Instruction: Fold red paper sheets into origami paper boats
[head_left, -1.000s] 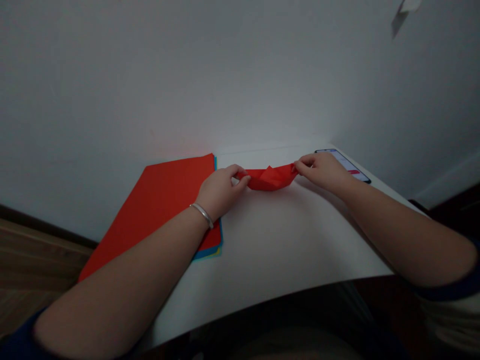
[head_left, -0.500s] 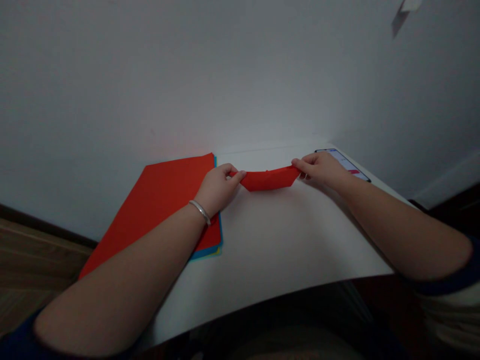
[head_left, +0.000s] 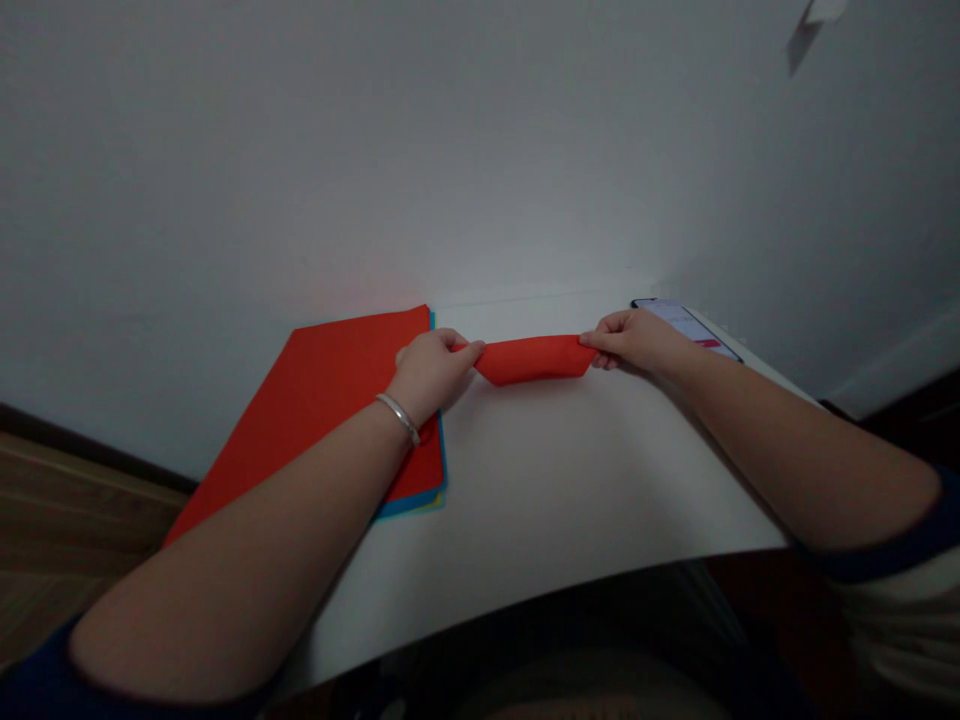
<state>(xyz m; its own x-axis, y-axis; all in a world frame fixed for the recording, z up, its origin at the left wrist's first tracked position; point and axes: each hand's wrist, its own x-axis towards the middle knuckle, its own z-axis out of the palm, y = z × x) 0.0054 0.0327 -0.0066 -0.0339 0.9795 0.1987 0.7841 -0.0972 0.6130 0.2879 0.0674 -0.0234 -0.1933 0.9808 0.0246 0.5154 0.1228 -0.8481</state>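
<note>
Item, held: fingers (head_left: 471, 351) of the left hand (head_left: 429, 372), closed in a pinch on the left end of a folded red paper strip (head_left: 534, 359); fingers (head_left: 595, 341) of the right hand (head_left: 636, 342), closed likewise on its right end (thumb on top at each side, the remaining fingers curled). The strip spans the gap between the two hands, level and low over the white bench (head_left: 555, 480), towards its far edge; whether its underside touches the surface cannot be told. A pinch at both ends appears to keep the folded layers stretched and flat, with the middle left clear of either hand. Left wrist: thin silver metal bangle (head_left: 398, 418). Beneath the left wrist and forearm: flat stack of coloured paper sheets (head_left: 330, 400), red sheet uppermost, blue and yellow edges showing at the near right corner. It is squared up at the left of the bench, seemingly within reach yet beside the working area. Just beyond the right hand, at the far right corner of the bench: black-framed smartphone (head_left: 694, 326), face up, screen lit (content illegible), probably set where a glance reaches it. Backdrop: plain white wall (head_left: 450, 150), against which the bench stands; brown wooden floor (head_left: 52, 520) at lower left.
</note>
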